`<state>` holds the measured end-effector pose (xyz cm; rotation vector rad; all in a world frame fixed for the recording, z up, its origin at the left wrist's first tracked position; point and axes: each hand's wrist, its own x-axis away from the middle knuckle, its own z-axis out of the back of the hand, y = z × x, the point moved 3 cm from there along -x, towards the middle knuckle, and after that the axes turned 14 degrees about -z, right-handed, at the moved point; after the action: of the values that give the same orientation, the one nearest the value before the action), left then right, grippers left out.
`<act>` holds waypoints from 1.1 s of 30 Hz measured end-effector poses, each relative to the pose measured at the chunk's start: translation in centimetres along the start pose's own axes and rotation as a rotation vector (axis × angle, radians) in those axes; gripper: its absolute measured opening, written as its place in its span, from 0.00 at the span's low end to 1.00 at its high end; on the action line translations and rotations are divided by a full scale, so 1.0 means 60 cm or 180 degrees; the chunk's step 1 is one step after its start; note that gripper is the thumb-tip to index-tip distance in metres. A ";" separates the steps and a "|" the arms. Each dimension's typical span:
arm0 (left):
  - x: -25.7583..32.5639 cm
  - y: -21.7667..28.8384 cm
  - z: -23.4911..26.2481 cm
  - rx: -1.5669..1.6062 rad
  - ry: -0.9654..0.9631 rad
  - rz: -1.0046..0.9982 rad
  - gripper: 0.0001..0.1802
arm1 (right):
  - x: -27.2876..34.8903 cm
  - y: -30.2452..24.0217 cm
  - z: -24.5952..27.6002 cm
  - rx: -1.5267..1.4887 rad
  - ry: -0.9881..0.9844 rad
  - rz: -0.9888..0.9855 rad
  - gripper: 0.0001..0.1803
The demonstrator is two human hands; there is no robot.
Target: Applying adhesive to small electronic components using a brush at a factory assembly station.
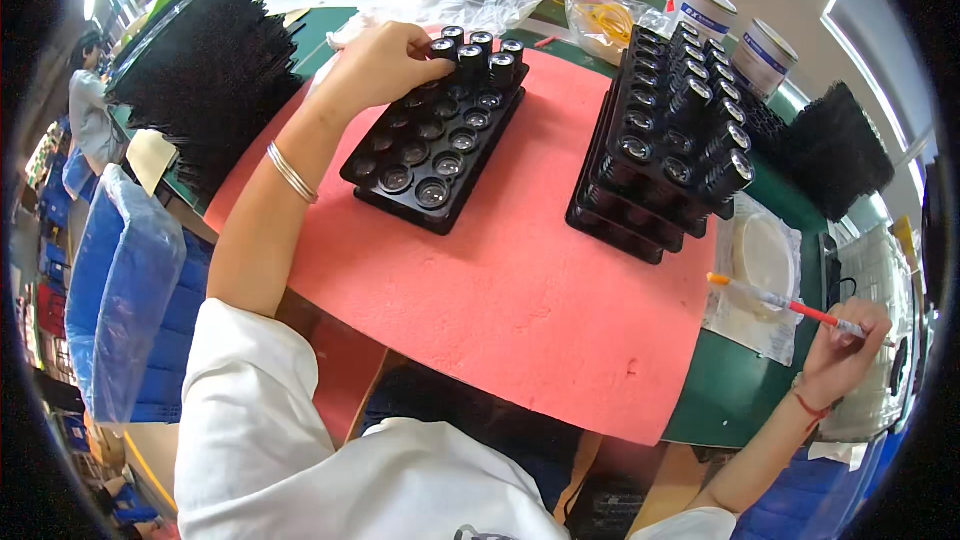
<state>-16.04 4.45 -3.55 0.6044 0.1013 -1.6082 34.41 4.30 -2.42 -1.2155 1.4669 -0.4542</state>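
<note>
A black moulded plastic tray (432, 145) with rows of round pockets lies on the salmon-pink foam mat (500, 280), at about eleven o'clock from the mat's middle. Short black cylindrical lens barrels (487, 52) stand in its far row; nearer pockets hold low glassy pieces that are hard to make out. The left hand (385, 65) rests curled on the tray's far left corner, its fingertips pinched on one black barrel (444, 46); the hand hides the pockets beneath. At three o'clock a stack of similar black trays (655, 155) is filled with barrels. At four o'clock, off the mat, the right hand (843, 350) grips an orange-and-white pen (785, 304), fingers closed around it, over the green table (735, 380).
</note>
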 end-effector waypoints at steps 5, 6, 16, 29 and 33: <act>0.000 0.018 0.006 -0.0318 0.0090 0.0016 0.19 | 0.001 -0.006 -0.003 -0.0036 0.0089 -0.0007 0.16; -0.001 0.019 0.008 -0.0340 0.0052 0.0015 0.19 | 0.002 -0.010 -0.002 -0.0042 0.0147 0.0005 0.16; 0.025 0.127 0.086 0.0204 0.1266 -0.0221 0.16 | -0.019 -0.021 0.026 -0.0539 0.0608 0.0212 0.18; -0.066 0.330 -0.012 -0.0241 0.0142 -0.1497 0.20 | 0.009 -0.052 0.002 0.1284 0.2406 0.1632 0.20; -0.069 0.321 -0.019 0.0080 0.0421 -0.1519 0.19 | 0.020 -0.052 -0.010 0.2021 0.2192 0.1819 0.23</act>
<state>2.59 5.85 2.72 0.7438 0.3449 -2.0295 35.35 1.85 -0.28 -0.0961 1.9392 -0.9001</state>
